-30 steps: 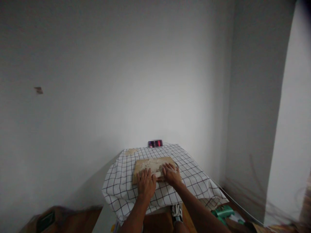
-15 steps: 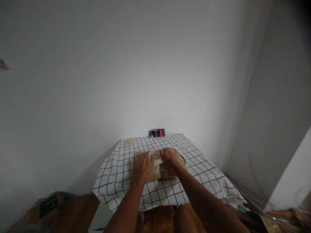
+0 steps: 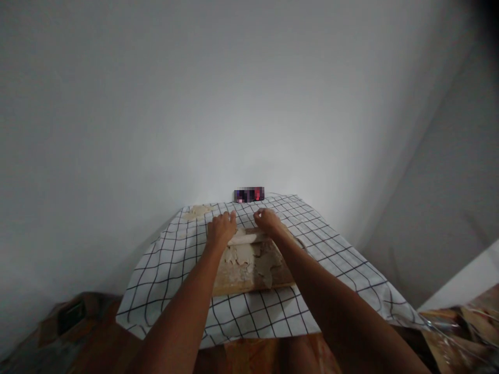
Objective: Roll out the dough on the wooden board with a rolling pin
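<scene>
A wooden board (image 3: 234, 283) lies on the checked cloth, with a thin, ragged sheet of dough (image 3: 244, 254) spread over it. Across the board's far part runs a pale rolling pin (image 3: 247, 238), its middle showing between my hands. My left hand (image 3: 221, 227) is bent over the pin's left end, fingers curled beyond it. At the other end my right hand (image 3: 268, 220) is closed, also reaching past the pin. Both hands hide the pin's ends, so the exact contact cannot be made out. The dough has torn edges on its near side.
A white cloth with dark grid lines (image 3: 163, 275) covers the table, which stands against a pale wall (image 3: 249, 104). More flattened dough (image 3: 198, 212) lies at the back left. A small dark object (image 3: 249, 195), pixelated, rests at the back edge. A cardboard box (image 3: 72, 317) is at lower left.
Both hands and the rolling pin have moved away from me toward the board's far edge, uncovering more dough on the near side. The camera view has shifted and tilted slightly.
</scene>
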A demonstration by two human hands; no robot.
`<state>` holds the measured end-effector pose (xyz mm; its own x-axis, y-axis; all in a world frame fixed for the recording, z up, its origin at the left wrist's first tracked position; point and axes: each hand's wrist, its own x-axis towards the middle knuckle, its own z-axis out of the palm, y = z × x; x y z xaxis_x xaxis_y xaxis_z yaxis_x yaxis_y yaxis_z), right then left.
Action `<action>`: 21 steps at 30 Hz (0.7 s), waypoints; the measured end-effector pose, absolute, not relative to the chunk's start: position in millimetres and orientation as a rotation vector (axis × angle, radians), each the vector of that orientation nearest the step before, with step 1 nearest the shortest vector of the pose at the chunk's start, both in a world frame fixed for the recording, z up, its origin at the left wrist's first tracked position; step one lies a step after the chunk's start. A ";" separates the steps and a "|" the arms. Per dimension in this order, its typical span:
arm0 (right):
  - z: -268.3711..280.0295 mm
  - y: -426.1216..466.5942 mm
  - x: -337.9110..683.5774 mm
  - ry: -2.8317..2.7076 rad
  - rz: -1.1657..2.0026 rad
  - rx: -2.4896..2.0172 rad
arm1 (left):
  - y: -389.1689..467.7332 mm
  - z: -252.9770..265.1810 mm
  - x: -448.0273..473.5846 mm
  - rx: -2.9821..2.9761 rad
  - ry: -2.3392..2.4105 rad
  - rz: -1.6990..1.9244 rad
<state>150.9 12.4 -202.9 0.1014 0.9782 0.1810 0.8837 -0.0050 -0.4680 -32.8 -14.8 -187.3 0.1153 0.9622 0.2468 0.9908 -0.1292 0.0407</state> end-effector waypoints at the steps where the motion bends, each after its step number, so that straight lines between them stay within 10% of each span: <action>1: -202.8 18.0 151.4 -1.823 0.280 -1.920 | -9.4 -187.5 -32.5 -2.201 -1.997 -0.339; 21: -215.1 64.9 146.8 -2.061 0.198 -1.947 | 46.3 -199.7 -33.6 -2.263 -2.087 -0.383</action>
<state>146.8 64.9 -215.1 -0.0381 0.9920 0.1207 0.9508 0.0731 -0.3011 -33.6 46.3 -199.7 0.0647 0.9762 0.2068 0.9860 -0.0944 0.1373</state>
